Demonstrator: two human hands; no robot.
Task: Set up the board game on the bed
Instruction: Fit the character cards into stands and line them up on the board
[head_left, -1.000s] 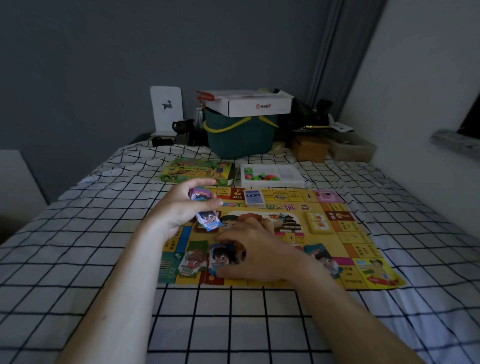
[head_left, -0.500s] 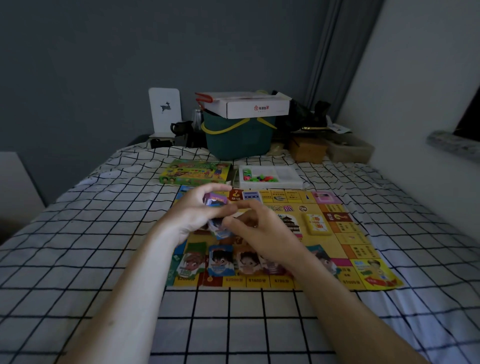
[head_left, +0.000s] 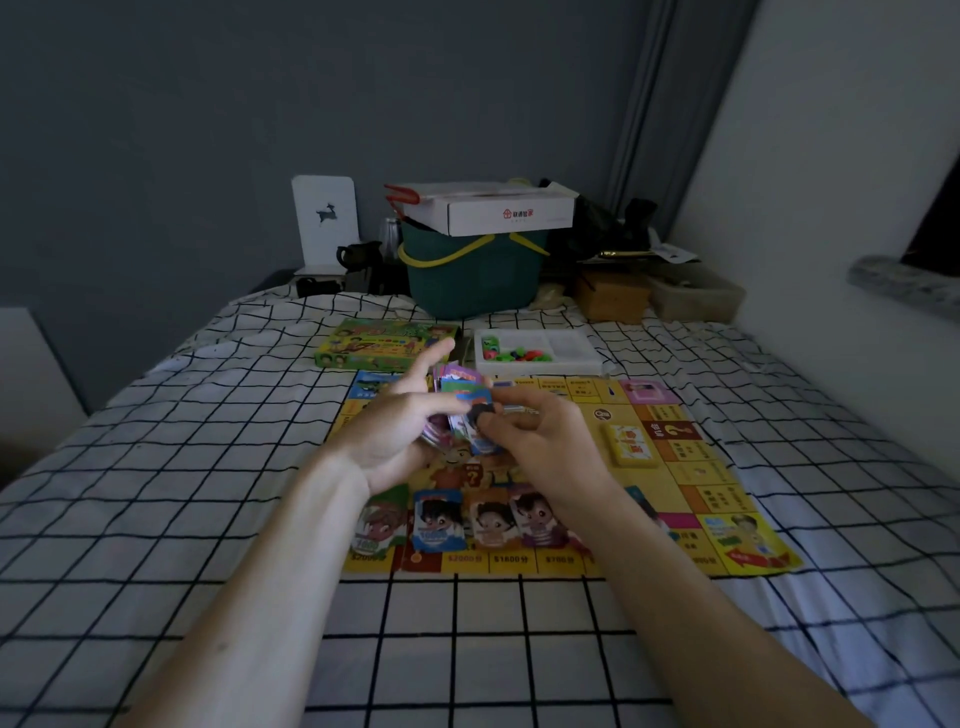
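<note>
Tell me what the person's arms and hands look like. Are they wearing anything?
Both forearms are bare as far as the picture shows: no sleeves reach into view. The left hand and right hand wear no gloves, and no watch, bracelet or ring can be seen in this dim picture. Fingernails are too blurred to tell.

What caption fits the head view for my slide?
Left hand holds a card stack; right hand pinches one card above the game board.

Right hand (head_left: 540, 441) up at card stack (head_left: 460, 410)
</note>
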